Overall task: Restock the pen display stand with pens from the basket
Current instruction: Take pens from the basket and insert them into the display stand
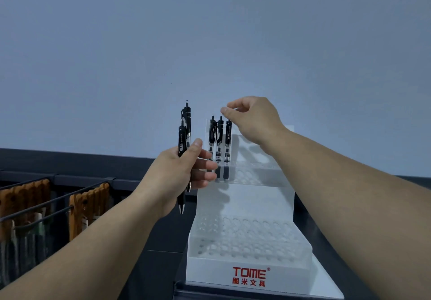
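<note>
A white stepped pen display stand point(245, 206) with rows of round holes and a red TOME label stands on the dark counter. Three black pens point(219, 145) stand upright in the left end of its top tier. My left hand point(182, 171) is left of them, gripping two black pens point(184, 150) upright. Just above the rightmost standing pen hovers my right hand point(254, 120), its thumb and forefinger slightly apart and holding nothing. The basket is out of view.
At the lower left, dark wire hooks point(46, 204) carry hanging packs with brown card tops point(88, 208). A dark shelf edge point(93, 162) runs behind the stand. The plain grey wall fills the upper half.
</note>
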